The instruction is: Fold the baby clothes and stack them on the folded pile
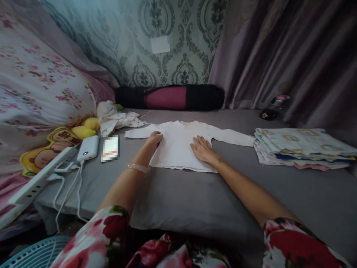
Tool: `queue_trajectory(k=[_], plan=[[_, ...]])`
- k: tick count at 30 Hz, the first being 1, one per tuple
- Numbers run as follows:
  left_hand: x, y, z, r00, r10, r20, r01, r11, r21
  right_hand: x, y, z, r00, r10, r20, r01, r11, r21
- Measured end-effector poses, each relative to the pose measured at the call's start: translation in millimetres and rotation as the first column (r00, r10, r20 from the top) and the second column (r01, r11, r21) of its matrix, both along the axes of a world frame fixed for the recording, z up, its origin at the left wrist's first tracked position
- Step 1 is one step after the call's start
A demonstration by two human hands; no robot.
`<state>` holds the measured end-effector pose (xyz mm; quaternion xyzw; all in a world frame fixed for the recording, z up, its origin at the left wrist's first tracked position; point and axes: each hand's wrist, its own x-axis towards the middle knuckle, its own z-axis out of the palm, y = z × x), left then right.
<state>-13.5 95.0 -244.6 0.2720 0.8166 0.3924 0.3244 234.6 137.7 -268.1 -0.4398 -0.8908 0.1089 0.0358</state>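
A small white long-sleeved shirt [181, 149] lies spread flat on the grey cloth, its sleeves stretched out to both sides and its neckline away from me. On its left side, just below the sleeve, my left hand [155, 138] rests at the fabric's edge with fingers extended, though some are hidden from view. My right hand [202, 149] presses flat on the right part of the shirt's front, fingers apart. The right cuff reaches a stack of folded patterned cloths [301, 147].
At left lie a white power bank [88, 148] with cables, a power strip [41, 175], a small blurred packet [109, 149] and a crumpled white cloth [119, 121]. A black and pink long bag [167, 97] lies along the wall. A dark bottle [273, 108] stands back right.
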Motion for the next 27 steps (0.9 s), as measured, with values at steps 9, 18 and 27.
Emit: queue_trajectory(k=[9,18,27], plan=[[-4,3,-0.9,0.995,-0.087,-0.044,0.086,0.996,-0.007,0,0,-8.1,1.0,-0.007,0.003,0.007,0.997,0.079],[2,11,0.3,0.626,-0.355,-0.694,0.184,0.932,-0.311,0,5,7.8,0.998,0.029,0.056,-0.032,0.998,0.06],[40,58,-2.8,0.306,-0.523,-0.795,0.458,0.813,-0.358,-27,67,22.4,0.998,-0.065,-0.015,0.066,0.986,0.151]])
